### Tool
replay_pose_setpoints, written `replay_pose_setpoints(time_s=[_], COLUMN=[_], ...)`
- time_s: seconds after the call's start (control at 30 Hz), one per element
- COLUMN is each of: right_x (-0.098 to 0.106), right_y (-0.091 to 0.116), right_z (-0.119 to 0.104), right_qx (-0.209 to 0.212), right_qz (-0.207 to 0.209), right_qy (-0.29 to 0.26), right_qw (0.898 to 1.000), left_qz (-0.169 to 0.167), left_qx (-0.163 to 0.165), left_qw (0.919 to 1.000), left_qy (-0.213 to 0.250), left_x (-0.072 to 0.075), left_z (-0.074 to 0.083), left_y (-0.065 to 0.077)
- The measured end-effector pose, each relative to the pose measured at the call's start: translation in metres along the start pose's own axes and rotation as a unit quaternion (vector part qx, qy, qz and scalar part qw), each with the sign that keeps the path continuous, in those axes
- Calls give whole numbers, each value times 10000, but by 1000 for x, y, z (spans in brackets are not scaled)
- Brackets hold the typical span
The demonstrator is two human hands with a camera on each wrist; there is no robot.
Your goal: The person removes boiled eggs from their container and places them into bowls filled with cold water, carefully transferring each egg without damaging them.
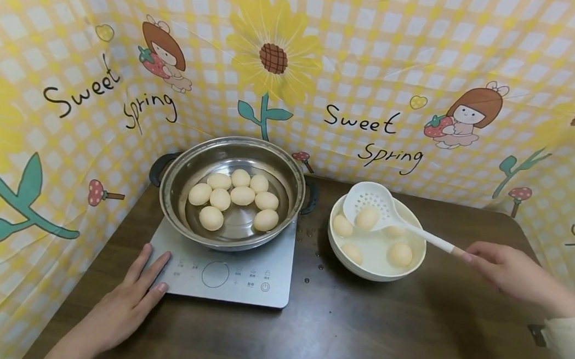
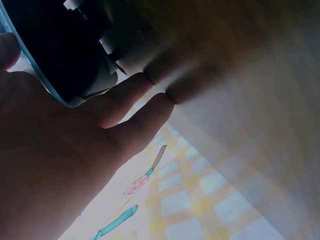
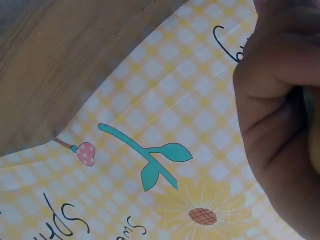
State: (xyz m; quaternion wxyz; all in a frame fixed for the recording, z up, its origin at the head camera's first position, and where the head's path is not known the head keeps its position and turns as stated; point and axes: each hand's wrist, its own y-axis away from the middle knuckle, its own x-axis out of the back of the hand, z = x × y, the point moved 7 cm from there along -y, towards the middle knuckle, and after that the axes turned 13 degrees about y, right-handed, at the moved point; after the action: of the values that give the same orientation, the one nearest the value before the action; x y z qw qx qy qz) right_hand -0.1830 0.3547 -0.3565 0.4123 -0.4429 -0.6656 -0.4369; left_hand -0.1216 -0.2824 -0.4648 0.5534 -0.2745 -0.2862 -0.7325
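Note:
In the head view my right hand [image 1: 514, 273] grips the wooden end of a white slotted ladle [image 1: 427, 237]. One egg [image 1: 366, 218] rests in the ladle's bowl, over a cream bowl [image 1: 375, 275] that holds water and several more eggs. My left hand [image 1: 124, 298] lies with fingers spread at the left edge of a white induction cooker [image 1: 221, 293]; in the left wrist view its fingers [image 2: 145, 117] reach past the cooker's dark underside. A steel pot [image 1: 234, 242] with several eggs [image 1: 242, 196] in water sits on the cooker. The right wrist view shows curled fingers [image 3: 280, 100], but not the ladle.
Everything stands on a dark wooden table [image 1: 357, 337]. Water drops [image 1: 307, 280] dot the wood between cooker and bowl. A yellow checked cloth [image 1: 364, 58] rises behind and at both sides. The pot's black side handles [image 1: 162, 169] stick out left and right.

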Motion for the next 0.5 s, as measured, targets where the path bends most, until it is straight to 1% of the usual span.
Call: replay_pose_setpoints(time_s=[0.1, 0.23, 0.37, 0.5], right_x=[2, 6, 12, 21], right_y=[1, 3, 7, 11], right_z=[0, 1, 1, 1], right_qx=[-17, 29, 107, 92], right_qz=[338, 787, 1237, 1686], right_qy=[299, 689, 849, 851], right_qw=[9990, 9945, 9886, 9820], left_qz=[28, 56, 64, 68], left_qx=[-28, -60, -66, -74], left_qw=[10000, 10000, 10000, 9999], left_qy=[0, -9, -5, -3], left_x=[0, 0, 1, 1], left_z=[-1, 0, 0, -1], left_y=[0, 0, 0, 0])
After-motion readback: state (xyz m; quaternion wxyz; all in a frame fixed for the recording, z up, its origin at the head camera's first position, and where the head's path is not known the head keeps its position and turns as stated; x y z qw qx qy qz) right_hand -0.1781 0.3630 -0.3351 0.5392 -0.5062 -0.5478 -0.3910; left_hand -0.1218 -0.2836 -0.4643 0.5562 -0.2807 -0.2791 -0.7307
